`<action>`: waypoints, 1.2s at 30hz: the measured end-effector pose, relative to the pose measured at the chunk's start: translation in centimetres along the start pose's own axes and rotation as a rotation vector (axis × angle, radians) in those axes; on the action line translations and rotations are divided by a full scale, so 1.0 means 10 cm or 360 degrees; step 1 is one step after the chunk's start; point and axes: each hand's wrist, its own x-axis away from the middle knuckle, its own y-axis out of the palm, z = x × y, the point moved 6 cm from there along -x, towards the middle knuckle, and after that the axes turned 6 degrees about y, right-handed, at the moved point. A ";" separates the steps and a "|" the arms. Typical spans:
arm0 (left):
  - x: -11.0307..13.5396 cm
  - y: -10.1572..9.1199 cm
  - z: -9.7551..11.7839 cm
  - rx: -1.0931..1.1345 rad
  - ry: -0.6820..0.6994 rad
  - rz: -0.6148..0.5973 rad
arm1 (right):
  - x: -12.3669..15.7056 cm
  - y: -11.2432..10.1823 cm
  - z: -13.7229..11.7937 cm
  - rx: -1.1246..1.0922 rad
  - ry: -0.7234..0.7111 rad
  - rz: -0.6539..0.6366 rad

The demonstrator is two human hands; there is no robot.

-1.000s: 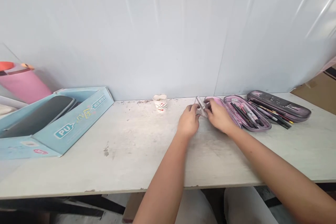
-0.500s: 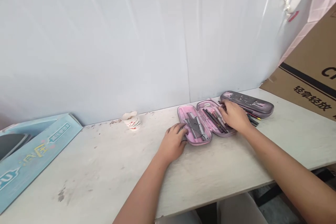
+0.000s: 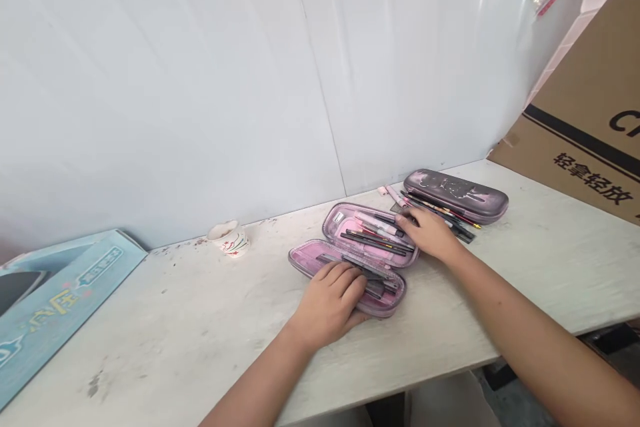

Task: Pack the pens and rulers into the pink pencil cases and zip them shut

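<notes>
A pencil case [image 3: 299,254] with pink lining lies unzipped and spread open on the table. Its far half holds several pens and pencils [image 3: 377,242]; dark flat pieces, perhaps rulers, lie in the near half, partly under my fingers. My left hand [image 3: 330,297] grips the near half, fingers over the inside and thumb below the front edge. At the right end of the far half, my right hand [image 3: 429,232] holds the rim, its fingertips partly hidden. Just behind that hand, loose pencils [image 3: 435,208] lie along a closed dark pencil case [image 3: 457,192].
A patterned paper cup [image 3: 229,240] stands near the wall. On the left lies a light-blue box [image 3: 75,293]. A large cardboard box [image 3: 580,127] leans at the right end of the table [image 3: 200,333]. A white panel wall [image 3: 200,80] runs along the back.
The open pencil case has turned and come nearer, its halves now lying one behind the other. My left hand has moved further over the near half. More loose pencils show beside the closed case.
</notes>
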 end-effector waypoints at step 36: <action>-0.50 -0.54 -0.93 -0.0023 -0.1096 -0.0108 | 0.29 0.39 -0.59 -0.0395 -0.0597 -0.0390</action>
